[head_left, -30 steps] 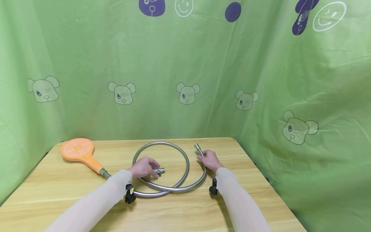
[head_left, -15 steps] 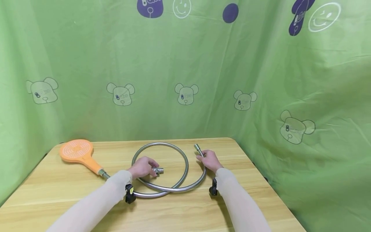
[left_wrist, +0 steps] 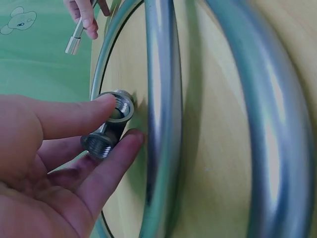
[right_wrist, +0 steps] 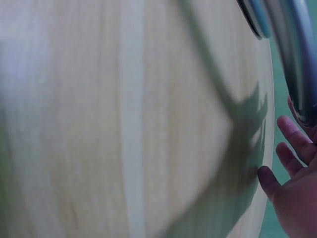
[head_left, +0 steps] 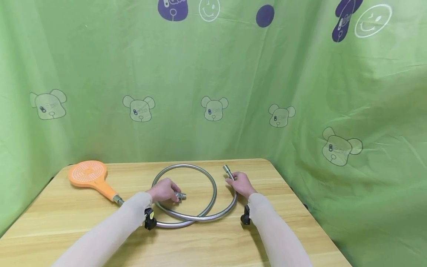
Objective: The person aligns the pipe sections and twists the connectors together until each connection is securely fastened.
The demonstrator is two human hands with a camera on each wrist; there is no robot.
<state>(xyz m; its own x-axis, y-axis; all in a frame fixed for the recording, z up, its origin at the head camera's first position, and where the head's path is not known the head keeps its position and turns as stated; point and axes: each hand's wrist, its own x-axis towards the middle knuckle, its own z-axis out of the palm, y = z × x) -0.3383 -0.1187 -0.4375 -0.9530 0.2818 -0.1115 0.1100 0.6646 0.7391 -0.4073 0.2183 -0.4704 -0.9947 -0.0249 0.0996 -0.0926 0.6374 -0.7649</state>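
My left hand [head_left: 163, 190] pinches a small metal T-shaped pipe fitting [head_left: 181, 195] over the left side of the hose loop. In the left wrist view, thumb and fingers hold this fitting [left_wrist: 113, 130], and two of its threaded openings face the camera. My right hand [head_left: 242, 184] holds the silver shower hose [head_left: 215, 185] just below its free end, whose metal connector [head_left: 226, 168] points up and away. Only part of the right hand [right_wrist: 297, 198] shows in the right wrist view, at the edge beside the hose [right_wrist: 292, 54]. The hose's other end joins an orange shower head [head_left: 87, 172].
The hose lies in a wide loop on the wooden table [head_left: 200, 248], crossing itself near the front. At the back left, the shower head lies with its spray face up. A green printed curtain [head_left: 180, 137] encloses the back and sides.
The pipe fitting has shifted slightly left and turned a little in my left hand, whose fingers have drawn in. My right hand and the hose stay almost where they were.
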